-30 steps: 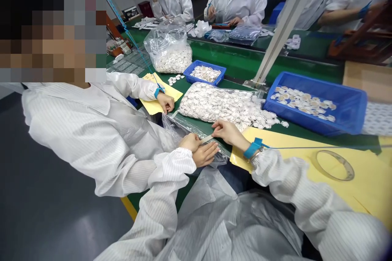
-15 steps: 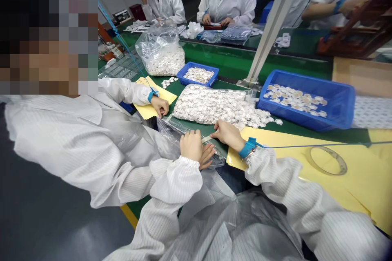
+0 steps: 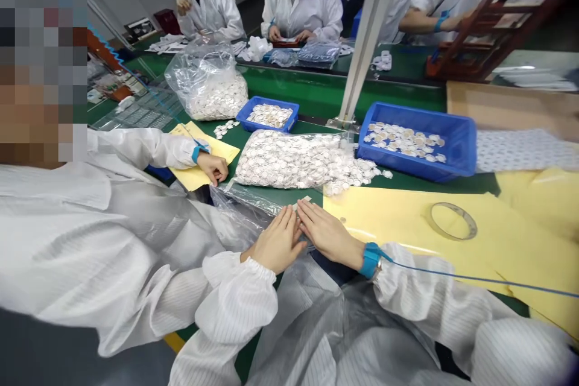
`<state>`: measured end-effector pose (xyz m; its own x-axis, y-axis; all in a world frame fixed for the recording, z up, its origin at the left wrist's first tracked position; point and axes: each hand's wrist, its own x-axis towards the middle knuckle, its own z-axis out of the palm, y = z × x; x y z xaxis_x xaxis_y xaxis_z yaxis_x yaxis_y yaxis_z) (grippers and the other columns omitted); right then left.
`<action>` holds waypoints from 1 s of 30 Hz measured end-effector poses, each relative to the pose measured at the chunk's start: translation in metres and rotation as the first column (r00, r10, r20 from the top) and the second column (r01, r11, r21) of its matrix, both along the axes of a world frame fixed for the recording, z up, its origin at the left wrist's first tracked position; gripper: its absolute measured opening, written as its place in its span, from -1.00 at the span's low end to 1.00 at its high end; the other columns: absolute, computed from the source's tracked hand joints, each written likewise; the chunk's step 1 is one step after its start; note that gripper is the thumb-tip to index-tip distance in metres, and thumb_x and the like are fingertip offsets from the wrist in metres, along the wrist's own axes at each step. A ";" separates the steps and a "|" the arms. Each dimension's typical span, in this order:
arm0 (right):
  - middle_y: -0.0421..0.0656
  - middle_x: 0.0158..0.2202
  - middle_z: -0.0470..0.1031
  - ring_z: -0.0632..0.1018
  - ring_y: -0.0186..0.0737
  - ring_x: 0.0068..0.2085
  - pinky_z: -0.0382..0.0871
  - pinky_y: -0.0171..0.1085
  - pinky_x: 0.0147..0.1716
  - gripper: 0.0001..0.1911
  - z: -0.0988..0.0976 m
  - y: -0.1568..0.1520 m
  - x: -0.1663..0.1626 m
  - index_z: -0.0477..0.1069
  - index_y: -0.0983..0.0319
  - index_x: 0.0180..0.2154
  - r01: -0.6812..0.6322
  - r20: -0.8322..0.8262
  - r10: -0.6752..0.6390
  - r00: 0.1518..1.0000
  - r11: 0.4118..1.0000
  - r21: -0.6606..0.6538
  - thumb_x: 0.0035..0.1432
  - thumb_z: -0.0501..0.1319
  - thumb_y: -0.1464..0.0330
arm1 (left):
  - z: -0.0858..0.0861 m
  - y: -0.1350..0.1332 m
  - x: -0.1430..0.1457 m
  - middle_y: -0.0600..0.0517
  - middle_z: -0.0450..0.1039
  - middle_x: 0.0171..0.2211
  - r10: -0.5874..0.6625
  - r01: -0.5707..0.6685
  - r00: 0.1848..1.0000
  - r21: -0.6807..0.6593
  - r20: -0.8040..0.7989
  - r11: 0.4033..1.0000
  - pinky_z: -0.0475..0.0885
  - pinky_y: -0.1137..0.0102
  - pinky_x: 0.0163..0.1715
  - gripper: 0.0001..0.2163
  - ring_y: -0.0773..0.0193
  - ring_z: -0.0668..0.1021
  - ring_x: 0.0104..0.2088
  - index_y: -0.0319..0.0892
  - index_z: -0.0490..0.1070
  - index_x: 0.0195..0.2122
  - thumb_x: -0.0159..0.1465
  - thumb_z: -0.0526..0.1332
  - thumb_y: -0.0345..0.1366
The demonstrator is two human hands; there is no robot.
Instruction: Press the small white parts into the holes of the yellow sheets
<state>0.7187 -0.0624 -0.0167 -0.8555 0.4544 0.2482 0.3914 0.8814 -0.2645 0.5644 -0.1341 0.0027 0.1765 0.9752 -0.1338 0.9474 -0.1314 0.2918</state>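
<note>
My left hand [image 3: 279,240] lies with fingers stretched out on a clear plastic bag [image 3: 235,208] at the bench's near edge. Just right of it, my right hand [image 3: 329,233] is flat too, its fingertips meeting those of the left. A short piece of pale tape [image 3: 306,199] shows past the fingertips. A co-worker's one hand [image 3: 214,167] rests at the bag's far left corner. Their other hand is mostly hidden under my left hand. Beyond the bag lies a filled clear bag of small white discs [image 3: 284,160], some spilling out at its right end.
Yellow sheets [image 3: 389,211] cover the bench on the right, with a tape ring [image 3: 452,221] on them. Behind stand a large blue bin [image 3: 461,148], a small blue tray [image 3: 268,126] and another disc bag [image 3: 217,93]. A blue wrist cord [image 3: 474,280] runs right; a metal post [image 3: 367,36] rises behind.
My right hand has gone from pinching the tape strip to lying flat beside my left. My left fingers have straightened out. The view has shifted to the right.
</note>
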 end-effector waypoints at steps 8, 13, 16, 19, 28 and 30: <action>-0.07 0.01 0.43 0.41 -0.19 0.04 0.31 -0.18 0.08 -0.67 0.049 -0.004 0.085 0.34 0.26 -0.01 0.364 -0.149 -0.379 0.913 0.924 -0.119 0.30 -0.04 0.30 | 0.000 0.018 -0.017 -0.19 0.36 0.07 0.067 -0.088 0.985 0.123 0.161 0.989 0.33 0.13 0.05 -0.60 -0.03 0.33 0.14 -0.21 0.35 0.02 0.20 0.12 -0.13; 0.13 0.02 0.35 0.31 0.15 0.07 0.28 0.10 -0.03 -0.68 0.025 0.001 0.197 0.38 0.33 -0.10 0.837 -0.133 -0.827 0.546 0.546 0.041 0.12 0.19 0.31 | 0.020 0.032 0.049 -0.08 0.45 -0.08 0.105 -0.278 0.869 0.303 0.483 0.912 0.37 0.17 -0.01 -0.79 0.08 0.44 0.01 -0.15 0.43 -0.18 0.26 0.07 -0.24; 0.01 -0.14 0.47 0.34 0.11 0.02 0.26 0.08 -0.04 -0.87 0.019 0.001 0.222 0.42 0.25 -0.33 0.798 -0.068 -0.796 0.602 0.602 0.022 0.16 0.16 0.33 | 0.027 0.044 0.104 -0.08 0.47 -0.13 -0.021 -0.180 0.801 0.275 0.598 0.944 0.39 0.22 -0.03 -0.78 0.16 0.48 -0.06 -0.17 0.41 -0.14 0.27 0.07 -0.27; -0.12 -0.26 0.50 0.45 -0.09 -0.10 0.23 0.01 0.03 -0.84 0.037 -0.011 0.211 0.38 0.20 -0.31 0.671 -0.151 -0.680 0.717 0.733 -0.113 0.25 0.06 0.31 | 0.030 0.054 0.144 -0.11 0.40 -0.01 -0.153 -0.019 0.767 0.260 0.624 0.965 0.39 0.24 -0.02 -0.68 0.17 0.44 0.02 -0.17 0.30 0.05 0.27 0.07 -0.29; -0.21 -0.32 0.49 0.48 -0.25 -0.21 0.18 -0.07 0.09 -0.88 0.069 -0.033 0.180 0.30 0.19 -0.29 0.486 -0.273 -0.536 0.798 0.842 -0.234 0.29 0.02 0.35 | 0.047 0.048 0.158 -0.06 0.50 -0.16 -0.243 -0.016 0.824 0.450 0.512 0.893 0.42 0.32 -0.13 -0.77 0.23 0.51 -0.13 -0.19 0.38 -0.06 0.31 0.04 -0.32; -0.21 -0.33 0.49 0.49 -0.26 -0.22 0.19 -0.09 0.08 -0.88 0.070 -0.032 0.177 0.30 0.19 -0.29 0.472 -0.277 -0.524 0.806 0.850 -0.233 0.29 0.03 0.35 | 0.048 0.045 0.155 -0.05 0.52 -0.23 -0.242 -0.029 0.859 0.515 0.451 0.857 0.42 0.33 -0.19 -0.79 0.23 0.54 -0.20 -0.19 0.42 -0.13 0.32 0.03 -0.34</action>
